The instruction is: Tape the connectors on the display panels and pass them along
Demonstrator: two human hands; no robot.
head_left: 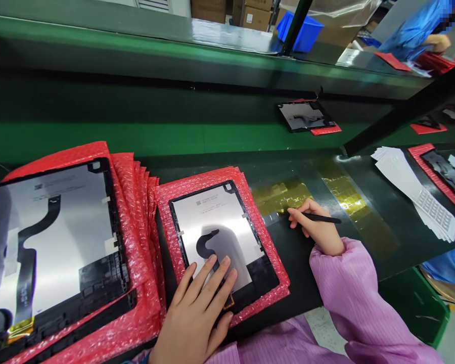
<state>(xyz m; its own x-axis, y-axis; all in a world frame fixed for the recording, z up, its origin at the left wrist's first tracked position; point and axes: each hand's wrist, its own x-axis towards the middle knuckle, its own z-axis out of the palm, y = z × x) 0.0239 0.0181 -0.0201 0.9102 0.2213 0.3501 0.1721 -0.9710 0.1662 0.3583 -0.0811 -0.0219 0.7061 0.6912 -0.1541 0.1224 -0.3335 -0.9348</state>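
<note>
My left hand (202,308) lies flat with fingers spread over the lower part of a tablet screen panel (231,237), its silver back facing up. A curved black flex cable (205,244) runs down the panel and under my fingers. The panel rests on red bubble-wrap pouches (256,210). My right hand (316,225) is closed in a pen grip on a slim black tweezers-like tool (326,219). Its tip is hidden by my fingers, which are at the edge of a sheet of yellow tape pieces (282,197).
At left, a larger-looking panel (72,217) lies on a stack of red pouches (146,263). A second yellow tape strip (349,197), white label sheets (417,192) and another panel (449,172) are to the right. A dark post (398,111) slants across. Behind the ledge, a person's blue sleeve (413,35) shows.
</note>
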